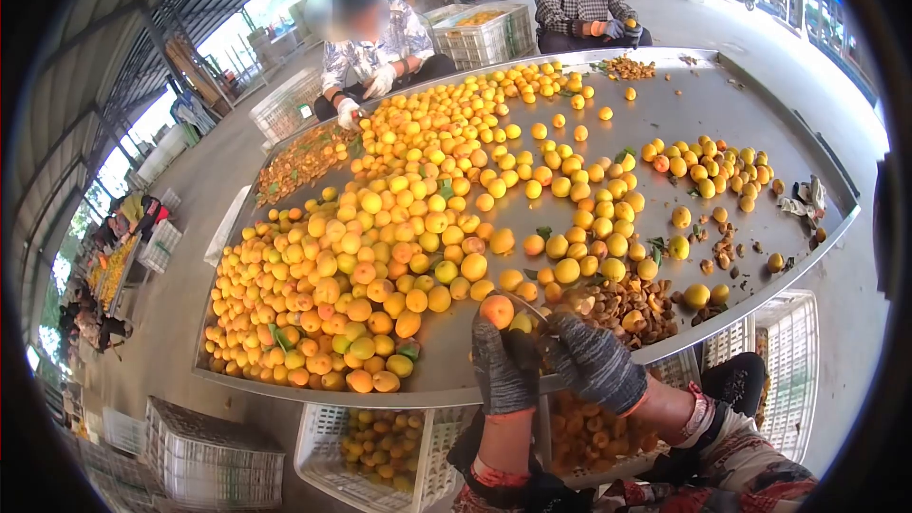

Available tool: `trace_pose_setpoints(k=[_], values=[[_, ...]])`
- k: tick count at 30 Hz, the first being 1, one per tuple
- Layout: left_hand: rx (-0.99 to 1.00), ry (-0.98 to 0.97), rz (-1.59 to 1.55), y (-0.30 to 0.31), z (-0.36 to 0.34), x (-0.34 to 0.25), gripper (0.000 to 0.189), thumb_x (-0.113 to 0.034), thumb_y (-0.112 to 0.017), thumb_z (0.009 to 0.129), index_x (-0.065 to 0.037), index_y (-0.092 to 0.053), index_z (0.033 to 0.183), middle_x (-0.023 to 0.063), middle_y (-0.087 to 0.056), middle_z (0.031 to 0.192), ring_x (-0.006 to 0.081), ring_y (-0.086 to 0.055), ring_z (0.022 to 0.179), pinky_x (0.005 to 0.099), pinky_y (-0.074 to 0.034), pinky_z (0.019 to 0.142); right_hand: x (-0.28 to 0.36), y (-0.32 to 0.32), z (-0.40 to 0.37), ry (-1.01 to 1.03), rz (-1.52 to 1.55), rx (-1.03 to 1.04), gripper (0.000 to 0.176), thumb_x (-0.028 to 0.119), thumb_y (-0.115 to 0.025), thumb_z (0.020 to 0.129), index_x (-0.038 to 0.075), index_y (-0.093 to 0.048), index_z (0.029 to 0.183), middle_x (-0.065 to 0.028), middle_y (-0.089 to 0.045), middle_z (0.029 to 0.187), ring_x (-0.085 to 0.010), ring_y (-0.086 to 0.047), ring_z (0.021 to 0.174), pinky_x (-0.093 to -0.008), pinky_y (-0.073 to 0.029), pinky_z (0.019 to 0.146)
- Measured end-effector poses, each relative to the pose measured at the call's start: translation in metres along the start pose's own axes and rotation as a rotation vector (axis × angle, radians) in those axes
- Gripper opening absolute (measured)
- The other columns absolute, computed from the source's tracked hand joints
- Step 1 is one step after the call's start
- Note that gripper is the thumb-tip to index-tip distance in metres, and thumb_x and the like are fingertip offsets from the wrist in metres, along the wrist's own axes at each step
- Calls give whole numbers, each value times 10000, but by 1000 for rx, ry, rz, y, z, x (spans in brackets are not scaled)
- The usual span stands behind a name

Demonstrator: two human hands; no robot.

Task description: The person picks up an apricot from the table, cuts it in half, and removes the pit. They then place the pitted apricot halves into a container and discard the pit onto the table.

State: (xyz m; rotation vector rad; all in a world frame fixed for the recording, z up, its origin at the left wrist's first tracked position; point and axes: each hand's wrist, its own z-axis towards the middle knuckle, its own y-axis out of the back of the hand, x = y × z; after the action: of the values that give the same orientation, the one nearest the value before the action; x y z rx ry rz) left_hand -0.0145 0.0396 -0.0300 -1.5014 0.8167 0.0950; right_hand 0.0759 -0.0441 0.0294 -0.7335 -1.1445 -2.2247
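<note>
My left hand (505, 370), in a grey glove with an orange cuff, is closed round an orange-yellow fruit (496, 312) at the near edge of the metal table (446, 372). My right hand (598, 361), gloved alike, is beside it with its fingers bent towards the fruit. A thin curved thing shows between the two hands, too small to name. Just beyond the right hand lies a heap of brown pits and scraps (632, 309). A large pile of yellow fruit (361, 256) covers the table's left and middle.
Under the near edge stand white crates, one with fruit (380, 446), another with opened fruit (589, 427). Two people (366, 47) (579, 0) sit across the table, gloved hands near its far edge. Stacked crates (214, 456) stand at lower left; a small fruit group (712, 166) lies right.
</note>
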Motion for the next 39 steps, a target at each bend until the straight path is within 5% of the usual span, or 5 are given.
trace_pose_setpoints(k=[6, 18, 24, 30, 39], values=[[44, -36, 45, 10, 6, 8, 460, -419, -545, 836, -34, -481, 1080, 88, -513, 1064, 192, -490, 975, 314, -424, 847, 2, -17, -2, -76, -28, 25, 255, 159, -561, 819, 18, -532, 1029, -179, -584, 848, -340, -585, 690, -396, -476, 583], [115, -216, 435, -5, -4, -3, 314, -261, -574, 850, -35, -496, 1053, 44, -541, 1001, 126, -507, 895, 249, -421, 797, -5, -4, -1, -181, -28, 173, 226, 83, -533, 835, -19, -526, 1036, -166, -597, 889, -290, -611, 798, -350, -493, 659], [212, -215, 716, -16, -9, -23, 331, -216, -587, 842, -19, -517, 1099, 30, -555, 970, 108, -496, 866, 232, -418, 759, -10, 29, 14, 95, 78, 385, 370, 53, -551, 777, -37, -500, 1133, -191, -521, 1139, -329, -550, 999, -357, -479, 797], [-53, -137, 445, -1, -9, 13, 355, -283, -515, 886, -8, -517, 1112, 44, -567, 970, 109, -499, 869, 249, -424, 752, -30, -18, -27, 322, -495, 182, 419, 63, -594, 724, -40, -505, 1121, -174, -537, 1092, -315, -564, 963, -370, -480, 777], [50, -132, 674, -22, -15, -13, 375, -303, -489, 897, 11, -525, 1099, 72, -572, 995, 136, -507, 862, 262, -431, 747, -9, 14, -10, -165, -78, 362, 508, 93, -612, 718, -33, -450, 1182, -194, -569, 997, -327, -602, 808, -360, -501, 676]])
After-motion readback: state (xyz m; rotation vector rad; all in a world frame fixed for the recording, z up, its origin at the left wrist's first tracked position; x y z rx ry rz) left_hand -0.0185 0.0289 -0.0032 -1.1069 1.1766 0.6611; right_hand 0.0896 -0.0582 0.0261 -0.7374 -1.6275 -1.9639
